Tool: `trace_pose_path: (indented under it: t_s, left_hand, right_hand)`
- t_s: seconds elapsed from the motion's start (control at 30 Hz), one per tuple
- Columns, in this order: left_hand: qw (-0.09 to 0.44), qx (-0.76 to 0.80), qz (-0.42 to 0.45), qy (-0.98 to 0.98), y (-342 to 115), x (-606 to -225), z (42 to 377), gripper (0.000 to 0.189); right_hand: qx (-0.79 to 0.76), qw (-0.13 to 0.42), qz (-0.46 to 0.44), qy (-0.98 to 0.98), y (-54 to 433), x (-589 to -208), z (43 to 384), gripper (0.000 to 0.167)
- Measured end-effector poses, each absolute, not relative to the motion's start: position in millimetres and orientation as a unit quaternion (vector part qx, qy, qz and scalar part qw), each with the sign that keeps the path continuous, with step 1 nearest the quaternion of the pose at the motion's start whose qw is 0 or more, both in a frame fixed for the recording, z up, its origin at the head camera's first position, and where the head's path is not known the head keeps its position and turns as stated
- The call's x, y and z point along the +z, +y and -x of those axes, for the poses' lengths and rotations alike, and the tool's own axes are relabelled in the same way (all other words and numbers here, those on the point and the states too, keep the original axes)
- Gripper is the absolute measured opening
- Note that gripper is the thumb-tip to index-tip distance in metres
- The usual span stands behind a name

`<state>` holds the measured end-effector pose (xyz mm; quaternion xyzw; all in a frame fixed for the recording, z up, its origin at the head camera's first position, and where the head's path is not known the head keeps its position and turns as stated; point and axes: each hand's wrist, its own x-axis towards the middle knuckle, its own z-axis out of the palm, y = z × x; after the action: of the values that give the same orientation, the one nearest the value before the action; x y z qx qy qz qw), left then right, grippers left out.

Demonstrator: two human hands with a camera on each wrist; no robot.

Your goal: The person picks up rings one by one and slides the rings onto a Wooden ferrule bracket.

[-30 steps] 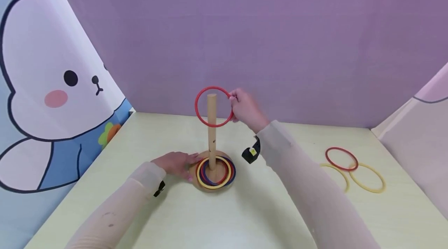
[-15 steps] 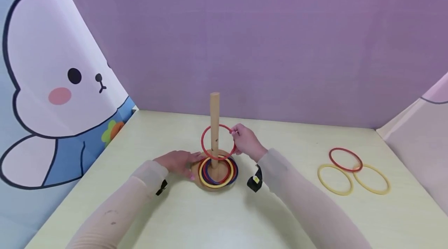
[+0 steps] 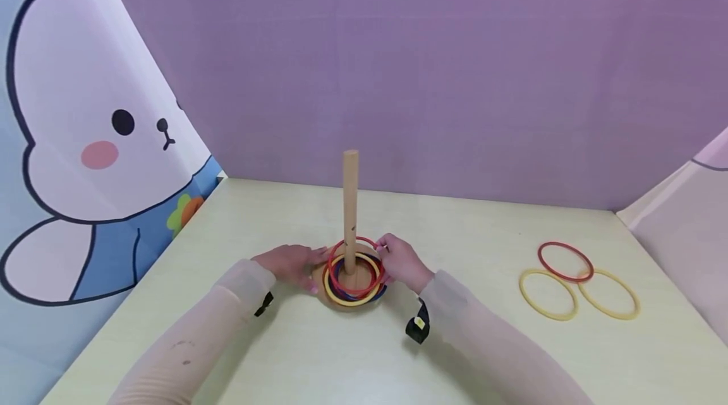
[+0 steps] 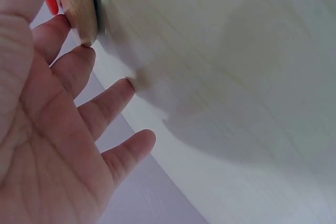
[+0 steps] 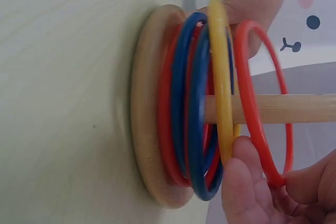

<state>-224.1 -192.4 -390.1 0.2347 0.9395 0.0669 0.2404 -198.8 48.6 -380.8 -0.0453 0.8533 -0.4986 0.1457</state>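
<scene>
A wooden peg (image 3: 350, 203) rises from a round wooden base (image 5: 149, 98) on the table. Around its foot lie stacked red, blue and yellow rings; a yellow ring (image 5: 219, 66) is topmost. My right hand (image 3: 402, 264) pinches a red ring (image 5: 251, 103) at its right side; the peg passes through this ring, just above the stack. At the left edge of the base my left hand (image 3: 291, 267) rests with fingers extended. In the left wrist view its fingertips (image 4: 84, 59) touch the base's rim.
On the table's right side lie another red ring (image 3: 541, 259) and two yellow rings, one of them a left yellow ring (image 3: 522, 291); the red one overlaps the right yellow ring (image 3: 636, 304). A purple backdrop (image 3: 421, 76) stands behind the table (image 3: 273, 342).
My right hand has lowered the red ring down along the peg, from its top to just above the stacked rings. The left hand stays at the base.
</scene>
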Motion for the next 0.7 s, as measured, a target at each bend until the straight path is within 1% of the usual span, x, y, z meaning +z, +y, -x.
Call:
trace_pose_path:
  t_s: [0.37,0.53,0.6,0.7]
  left_hand:
    - [0.242,0.054,-0.231,0.941,-189,-389,225,0.085]
    - [0.239,0.047,-0.233,0.941,-186,-386,229,0.088]
    - [0.231,0.044,-0.241,0.942,-186,-386,231,0.091]
    - [0.218,0.046,-0.255,0.941,-188,-386,234,0.096]
  right_hand:
    - [-0.489,0.166,0.027,0.856,55,-392,197,0.018]
    - [-0.484,0.161,0.034,0.860,61,-398,197,0.016]
    - [-0.482,0.164,0.039,0.860,65,-399,196,0.018]
    - [-0.482,0.165,0.043,0.860,77,-398,194,0.026]
